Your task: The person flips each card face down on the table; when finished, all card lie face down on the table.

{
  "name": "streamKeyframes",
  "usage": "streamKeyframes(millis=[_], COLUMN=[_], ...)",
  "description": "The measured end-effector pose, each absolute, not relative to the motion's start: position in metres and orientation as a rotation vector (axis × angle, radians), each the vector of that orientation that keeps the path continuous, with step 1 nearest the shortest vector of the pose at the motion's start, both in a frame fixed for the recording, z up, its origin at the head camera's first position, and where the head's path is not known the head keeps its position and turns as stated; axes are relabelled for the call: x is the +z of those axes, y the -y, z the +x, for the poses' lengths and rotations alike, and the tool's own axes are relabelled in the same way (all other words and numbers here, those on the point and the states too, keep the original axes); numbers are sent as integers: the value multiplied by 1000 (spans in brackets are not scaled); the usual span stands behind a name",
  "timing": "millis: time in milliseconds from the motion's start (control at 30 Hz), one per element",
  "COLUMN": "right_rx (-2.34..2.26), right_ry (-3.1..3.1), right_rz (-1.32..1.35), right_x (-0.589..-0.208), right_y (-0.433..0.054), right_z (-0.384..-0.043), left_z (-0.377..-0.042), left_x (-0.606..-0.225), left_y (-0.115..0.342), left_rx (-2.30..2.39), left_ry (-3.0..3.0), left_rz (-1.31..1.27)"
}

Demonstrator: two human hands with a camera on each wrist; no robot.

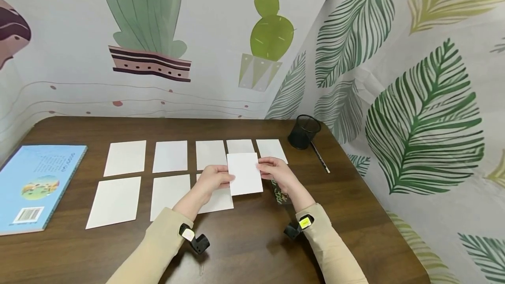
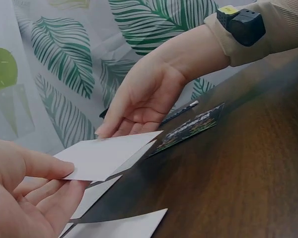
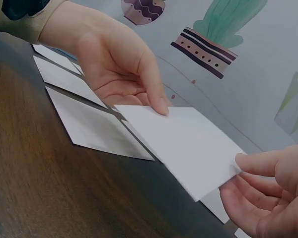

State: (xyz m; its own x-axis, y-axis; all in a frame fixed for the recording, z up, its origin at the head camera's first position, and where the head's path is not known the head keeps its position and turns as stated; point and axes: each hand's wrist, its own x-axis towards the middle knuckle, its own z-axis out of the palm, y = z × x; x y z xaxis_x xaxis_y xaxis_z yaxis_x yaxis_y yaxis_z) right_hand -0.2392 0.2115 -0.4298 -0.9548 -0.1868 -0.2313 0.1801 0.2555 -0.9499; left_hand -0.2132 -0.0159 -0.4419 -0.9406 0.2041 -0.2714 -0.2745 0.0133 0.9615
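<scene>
A blank white card [image 1: 245, 174] is held up above the table between both hands. My left hand [image 1: 215, 179] pinches its left edge, thumb on top and fingers beneath, as the left wrist view shows. At the opposite edge, my right hand [image 1: 278, 172] pinches the card with its thumb [image 3: 258, 161] on the upper face. Similar white cards lie flat in two rows: a back row [image 1: 170, 157] running behind the hands, and a front row [image 1: 114, 200] to the left. The left forearm and hand partly cover the front row's rightmost card [image 1: 218, 200].
Below the right hand lies a dark card with a floral pattern [image 1: 281, 197], partly covered. A black mesh pen cup [image 1: 301, 135] stands at the back right, with a pencil [image 1: 320, 157] beside it. On the far left is a blue book [image 1: 51, 174]. Patterned cloth [image 1: 221, 21] hangs behind.
</scene>
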Motion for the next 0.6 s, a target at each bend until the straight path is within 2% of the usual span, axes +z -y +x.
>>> streamKeyframes(millis=[600], right_rx=[-1610], right_ry=[-2229], right_rz=[35], right_x=[-440], right_y=[-231], right_z=[-239], left_z=[-212], left_x=[-443], left_y=[17], left_rx=[1936], left_ry=[-1913], left_rz=[-23])
